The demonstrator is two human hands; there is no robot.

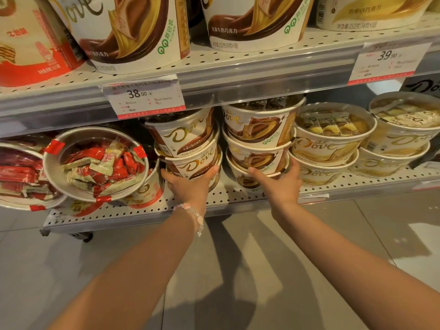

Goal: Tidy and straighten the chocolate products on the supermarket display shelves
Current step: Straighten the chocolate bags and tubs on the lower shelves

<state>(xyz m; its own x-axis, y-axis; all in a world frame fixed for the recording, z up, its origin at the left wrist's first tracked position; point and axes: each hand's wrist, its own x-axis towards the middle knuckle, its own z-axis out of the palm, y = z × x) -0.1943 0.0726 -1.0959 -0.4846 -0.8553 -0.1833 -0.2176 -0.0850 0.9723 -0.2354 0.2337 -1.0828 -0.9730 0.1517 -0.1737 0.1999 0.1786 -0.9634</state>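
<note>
Shelving: A perforated metal lower shelf (221,201) carries stacked tubs of chocolate at floor level; an upper shelf (238,58) above it holds larger-looking tubs of the same brand.
Floor: Grey tiles (238,270) run beneath both outstretched arms.
Tipped tub: At far left on the lower shelf, a red-taped tub (95,163) leans on its side, its clear lid facing out and red-and-cream wrapped sweets showing through.
Left brown stack: Two brown-and-white Dove tubs (188,148) stand one on the other, just right of the tipped tub.
Right brown stack: Three brown Dove tubs (259,139) are piled beside it, a narrow gap between the two stacks.
White-chocolate stacks: Cream-and-gold tubs (331,144) sit to the right, touching the right brown stack.
Left hand: The left hand (188,184), a beaded bracelet (197,217) at its wrist, grips the bottom tub of the left brown stack, fingers and thumb curled round its front.
Right hand: The right hand (278,184) clasps the lowest tub of the right brown stack, thumb on one side and fingers wrapped round the other.
Price tags: One tag (144,96) reads 38.00; another (388,60) reads 39.90.
</note>
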